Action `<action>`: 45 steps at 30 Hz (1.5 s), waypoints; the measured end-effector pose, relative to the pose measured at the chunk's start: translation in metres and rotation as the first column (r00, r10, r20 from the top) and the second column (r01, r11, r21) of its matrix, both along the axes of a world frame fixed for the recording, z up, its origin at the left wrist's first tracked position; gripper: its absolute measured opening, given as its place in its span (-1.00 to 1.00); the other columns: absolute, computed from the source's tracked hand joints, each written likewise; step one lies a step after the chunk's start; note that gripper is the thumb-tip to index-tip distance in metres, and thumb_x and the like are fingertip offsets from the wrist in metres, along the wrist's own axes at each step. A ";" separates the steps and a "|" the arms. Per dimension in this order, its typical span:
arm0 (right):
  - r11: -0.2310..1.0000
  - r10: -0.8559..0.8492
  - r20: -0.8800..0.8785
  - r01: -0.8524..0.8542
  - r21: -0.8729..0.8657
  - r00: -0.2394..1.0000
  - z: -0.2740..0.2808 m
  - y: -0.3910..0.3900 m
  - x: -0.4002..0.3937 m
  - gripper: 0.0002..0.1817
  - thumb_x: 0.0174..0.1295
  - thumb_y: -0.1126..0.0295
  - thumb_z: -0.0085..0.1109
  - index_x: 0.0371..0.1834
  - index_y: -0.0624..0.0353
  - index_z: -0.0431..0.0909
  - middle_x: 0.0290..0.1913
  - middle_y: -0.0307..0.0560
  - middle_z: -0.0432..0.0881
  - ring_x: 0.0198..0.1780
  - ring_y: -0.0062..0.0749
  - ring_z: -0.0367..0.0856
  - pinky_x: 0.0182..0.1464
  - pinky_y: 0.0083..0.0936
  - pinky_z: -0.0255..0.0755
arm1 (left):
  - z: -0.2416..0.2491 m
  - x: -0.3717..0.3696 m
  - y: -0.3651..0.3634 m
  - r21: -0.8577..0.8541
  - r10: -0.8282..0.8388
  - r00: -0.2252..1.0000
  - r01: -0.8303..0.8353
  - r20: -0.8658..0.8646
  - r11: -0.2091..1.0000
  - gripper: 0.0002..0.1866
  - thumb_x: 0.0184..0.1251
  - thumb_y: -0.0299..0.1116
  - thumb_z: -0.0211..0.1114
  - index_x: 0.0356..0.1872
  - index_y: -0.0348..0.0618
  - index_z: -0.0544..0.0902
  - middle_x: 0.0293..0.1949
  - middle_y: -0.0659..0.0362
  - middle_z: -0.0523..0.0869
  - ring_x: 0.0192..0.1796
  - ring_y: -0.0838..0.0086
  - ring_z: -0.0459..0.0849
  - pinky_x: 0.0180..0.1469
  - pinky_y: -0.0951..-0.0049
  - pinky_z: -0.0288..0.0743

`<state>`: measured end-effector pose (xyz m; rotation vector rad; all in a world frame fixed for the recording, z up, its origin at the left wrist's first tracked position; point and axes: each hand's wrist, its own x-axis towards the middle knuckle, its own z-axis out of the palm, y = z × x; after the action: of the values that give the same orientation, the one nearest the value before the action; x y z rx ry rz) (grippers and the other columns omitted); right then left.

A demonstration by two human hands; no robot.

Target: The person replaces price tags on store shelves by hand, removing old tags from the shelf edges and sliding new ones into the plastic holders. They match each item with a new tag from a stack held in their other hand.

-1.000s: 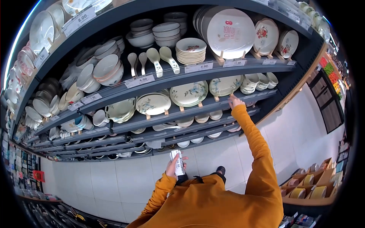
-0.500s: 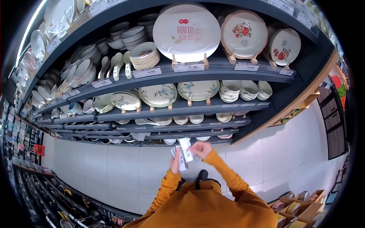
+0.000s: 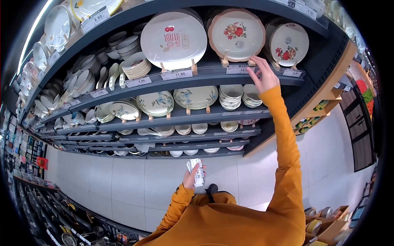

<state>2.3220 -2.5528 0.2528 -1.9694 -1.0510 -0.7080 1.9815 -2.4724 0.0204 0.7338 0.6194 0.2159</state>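
1. Price tags point(image 3: 198, 174): 1 bunch, several overlapping, exact no. can't tell; in L hand point(image 3: 189, 179), fingers closed round it, over floor, well below R hand point(image 3: 266, 78).
2. R hand: thumb & fingers spread at upper shelf point(image 3: 209, 72) edge, by R end of 1 shelf label point(image 3: 239, 70); can't tell if touching.
3. Upper shelf front, R part: 3 upright plates, i.e. 1 big plate point(image 3: 173, 39) w/ red print, 1 wavy-edged plate point(image 3: 237, 35) nr R fingertips, 1 small plate point(image 3: 289, 45).
4. Shelf below: 3 oval plates point(image 3: 155, 103), 2 bowl stacks point(image 3: 230, 98) nr R sleeve point(image 3: 285, 139).
5. Room: dark strip btwn small plate & wooden end edge point(image 3: 340, 63); tiled floor point(image 3: 127, 176) btwn shelf base & person.
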 end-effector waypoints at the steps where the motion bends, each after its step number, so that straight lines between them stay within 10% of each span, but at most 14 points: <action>1: 0.996 -0.017 0.007 0.018 -0.091 1.000 0.000 0.001 0.013 -0.73 0.20 0.25 0.21 -0.06 0.07 0.57 -0.10 -0.22 0.59 -0.48 -0.45 0.56 -0.38 -0.53 0.46 | 0.001 0.001 -0.005 -0.008 -0.015 1.000 0.015 0.006 1.000 -0.57 0.46 -0.18 0.04 0.21 -0.25 0.40 -0.19 0.17 0.62 -0.34 0.49 0.58 -0.28 0.53 0.51; 5: 0.970 0.027 -0.133 -0.058 -0.237 0.991 -0.001 0.000 0.043 -0.77 0.18 0.26 0.24 -0.15 0.10 0.62 -0.28 -0.19 0.63 -0.49 -0.47 0.54 -0.40 -0.56 0.42 | -0.002 0.005 -0.009 -0.029 -0.080 0.994 0.082 0.072 0.996 -0.57 0.47 -0.15 0.01 0.16 -0.28 0.41 -0.13 0.14 0.61 -0.25 0.45 0.59 -0.21 0.52 0.53; 11: 0.915 0.285 -0.355 -0.142 0.378 0.891 -0.027 -0.028 0.018 -0.84 0.22 0.40 0.22 -0.21 0.24 0.62 -0.39 -0.23 0.62 -0.51 -0.71 0.45 -0.46 -0.72 0.34 | 0.026 0.021 -0.015 -0.112 0.067 0.984 -0.049 0.166 0.993 -0.66 0.50 -0.17 -0.05 0.01 -0.24 0.46 0.23 0.01 0.42 0.26 0.26 0.40 0.29 0.30 0.34; 17: 0.894 0.347 -0.921 -0.359 0.268 0.175 -0.203 -0.051 -0.140 -0.87 0.21 0.38 0.24 -0.25 0.19 0.63 -0.38 -0.26 0.64 -0.48 -0.69 0.52 -0.44 -0.70 0.43 | 0.010 0.047 -0.024 -0.113 0.147 0.982 -0.134 0.119 0.984 -0.63 0.51 -0.14 -0.10 0.07 -0.23 0.43 0.32 0.05 0.35 0.37 0.25 0.27 0.39 0.21 0.19; 21: 0.825 0.327 -0.945 -0.483 0.293 -0.015 -0.218 -0.062 -0.183 -0.83 0.25 0.30 0.22 -0.18 0.12 0.63 -0.41 -0.24 0.65 -0.49 -0.70 0.54 -0.52 -0.73 0.37 | -0.012 0.055 -0.027 -0.123 0.212 0.965 -0.195 0.153 0.973 -0.59 0.50 -0.14 -0.05 0.15 -0.26 0.38 0.16 0.06 0.49 0.25 0.27 0.42 0.29 0.23 0.33; 24: 0.854 0.318 -0.945 -0.454 0.253 0.073 -0.218 -0.073 -0.126 -0.75 0.24 0.20 0.22 -0.20 0.15 0.65 -0.41 -0.23 0.66 -0.50 -0.66 0.57 -0.49 -0.66 0.40 | -0.017 0.057 -0.030 -0.135 0.247 0.968 -0.239 0.047 0.962 -0.58 0.49 -0.15 -0.04 0.16 -0.27 0.38 0.07 0.08 0.54 0.12 0.29 0.53 0.23 0.25 0.40; 28: 0.996 -0.003 -0.552 -0.044 -0.071 0.834 -0.235 -0.083 0.008 -0.77 0.21 0.21 0.18 -0.21 0.11 0.62 -0.30 -0.06 0.67 -0.34 -0.20 0.67 -0.34 -0.35 0.51 | -0.019 0.056 -0.029 -0.120 0.069 0.993 -0.057 0.093 0.991 -0.54 0.48 -0.15 0.00 0.22 -0.27 0.34 0.00 0.05 0.57 -0.15 0.36 0.62 -0.09 0.34 0.56; 30: 0.974 -0.144 -0.348 0.071 -0.214 0.926 -0.236 -0.087 0.057 -0.80 0.19 0.25 0.17 -0.16 0.04 0.59 -0.20 -0.09 0.65 -0.25 -0.01 0.64 -0.25 -0.20 0.51 | -0.014 0.061 -0.035 -0.105 0.037 0.998 -0.033 0.042 0.994 -0.58 0.47 -0.15 0.03 0.16 -0.25 0.38 -0.02 0.03 0.61 -0.26 0.41 0.62 -0.25 0.44 0.56; 36: 0.810 -0.162 -0.177 0.028 -0.586 0.971 -0.251 -0.084 0.105 -0.85 0.19 0.25 0.16 -0.24 -0.01 0.63 -0.21 -0.16 0.64 -0.23 -0.04 0.63 -0.20 -0.18 0.48 | -0.009 0.053 -0.045 -0.080 -0.021 0.997 0.015 -0.070 0.997 -0.61 0.45 -0.16 0.04 0.09 -0.26 0.39 -0.02 0.02 0.64 -0.30 0.45 0.60 -0.26 0.51 0.55; 42: 0.981 -0.025 -0.239 -0.022 -0.194 0.971 -0.211 -0.086 0.074 -0.86 0.14 0.31 0.26 -0.35 0.13 0.64 -0.39 -0.12 0.61 -0.44 -0.20 0.62 -0.43 -0.38 0.43 | -0.010 0.028 -0.035 -0.104 0.104 0.995 -0.103 0.007 0.989 -0.55 0.46 -0.15 0.04 0.22 -0.24 0.40 -0.19 0.16 0.59 -0.31 0.48 0.58 -0.24 0.52 0.51; 45: 0.987 0.138 -0.740 -0.155 0.046 0.658 -0.218 -0.073 0.017 -0.87 0.17 0.33 0.29 -0.40 0.15 0.62 -0.57 -0.24 0.55 -0.60 -0.58 0.45 -0.57 -0.59 0.31 | -0.017 0.021 -0.021 -0.113 0.187 0.982 -0.183 0.024 0.977 -0.51 0.45 -0.09 0.03 0.22 -0.24 0.40 -0.24 0.19 0.57 -0.35 0.50 0.55 -0.27 0.52 0.48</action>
<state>2.3386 -2.6256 0.0348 -1.8785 -0.6753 0.2287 2.0026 -2.4934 0.0032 0.5648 0.6620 0.3623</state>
